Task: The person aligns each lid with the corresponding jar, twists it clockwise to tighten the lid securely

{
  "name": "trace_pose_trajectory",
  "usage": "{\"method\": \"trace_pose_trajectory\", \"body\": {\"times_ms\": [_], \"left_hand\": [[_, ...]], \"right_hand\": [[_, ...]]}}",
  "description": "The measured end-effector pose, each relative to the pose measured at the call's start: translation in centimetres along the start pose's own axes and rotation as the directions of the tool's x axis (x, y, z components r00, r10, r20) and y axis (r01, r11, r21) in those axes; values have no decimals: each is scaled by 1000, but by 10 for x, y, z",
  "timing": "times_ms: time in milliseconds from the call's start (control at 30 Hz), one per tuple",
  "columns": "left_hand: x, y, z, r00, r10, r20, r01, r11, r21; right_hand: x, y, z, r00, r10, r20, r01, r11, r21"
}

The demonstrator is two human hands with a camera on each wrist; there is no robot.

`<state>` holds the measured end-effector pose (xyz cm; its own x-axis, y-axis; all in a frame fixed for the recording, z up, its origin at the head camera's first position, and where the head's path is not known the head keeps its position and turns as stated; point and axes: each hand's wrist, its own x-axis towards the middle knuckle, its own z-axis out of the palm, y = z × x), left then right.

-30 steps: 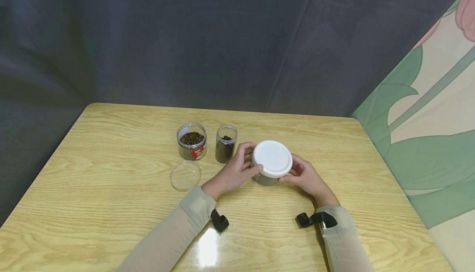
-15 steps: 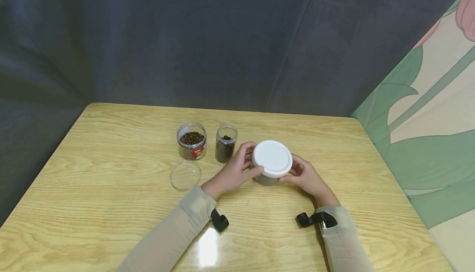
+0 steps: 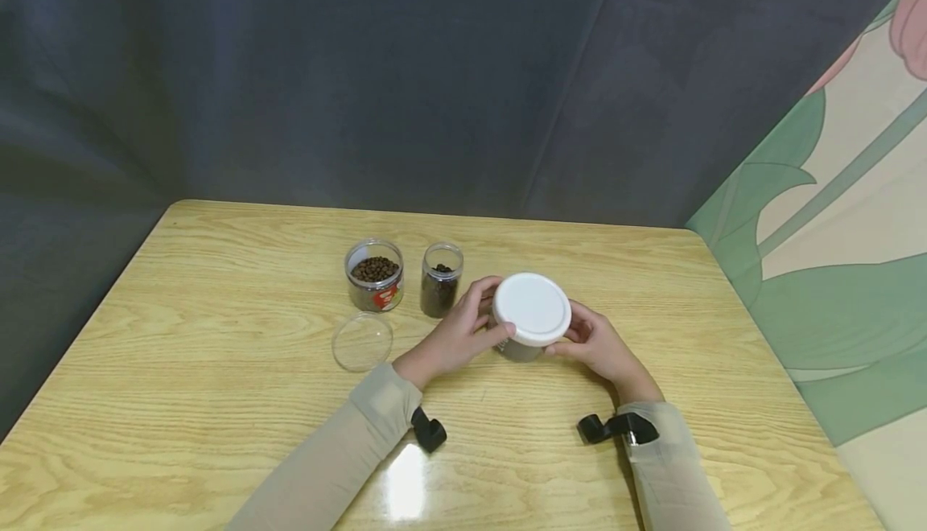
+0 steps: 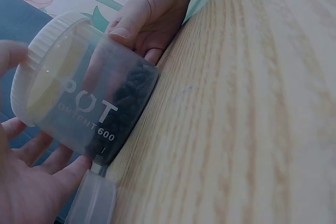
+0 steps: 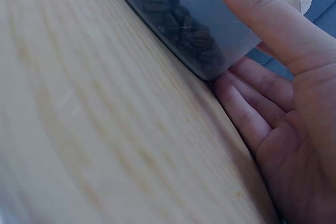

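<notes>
A clear jar [image 4: 100,98] lettered "POT CONTENT 600" stands on the table with dark coffee beans [image 5: 173,19] in its bottom. Its white ribbed lid [image 3: 532,308] sits on top. My left hand [image 3: 459,334] holds the lid's rim, thumb at the near left edge and fingers round the far left side. From the right, my right hand [image 3: 597,346] grips the jar's body below the lid, with the thumb [image 5: 273,19] against the wall. The lid and hands partly hide the jar in the head view.
Left of the jar stand a narrow clear jar [image 3: 438,294] with dark contents and a wider clear jar [image 3: 376,298] of brown beans, both uncovered. A clear round lid [image 3: 362,342] lies on the wooden table [image 3: 217,354] near my left forearm. A dark curtain hangs behind.
My left thumb has shifted slightly to the right along the lid's near rim. My right hand and the other jars stay where they were.
</notes>
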<state>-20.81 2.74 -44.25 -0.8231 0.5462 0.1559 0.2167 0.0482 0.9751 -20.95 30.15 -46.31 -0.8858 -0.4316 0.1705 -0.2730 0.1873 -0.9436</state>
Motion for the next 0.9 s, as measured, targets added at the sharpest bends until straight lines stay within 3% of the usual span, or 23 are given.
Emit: {"method": "trace_pose_trajectory", "body": {"times_ms": [333,567,900], "left_hand": [[2,-1,2,999,34,-1,-34,998,44],[1,-2,0,999,16,30,-20,992,122],[1,-1,0,999,20,51,-26,993,113]], "right_hand": [[1,0,-1,1000,-3,5,3,1000,0],[1,2,-1,1000,-17,13,17,1000,1],[0,2,0,1000,-16,2,16,1000,5]]}}
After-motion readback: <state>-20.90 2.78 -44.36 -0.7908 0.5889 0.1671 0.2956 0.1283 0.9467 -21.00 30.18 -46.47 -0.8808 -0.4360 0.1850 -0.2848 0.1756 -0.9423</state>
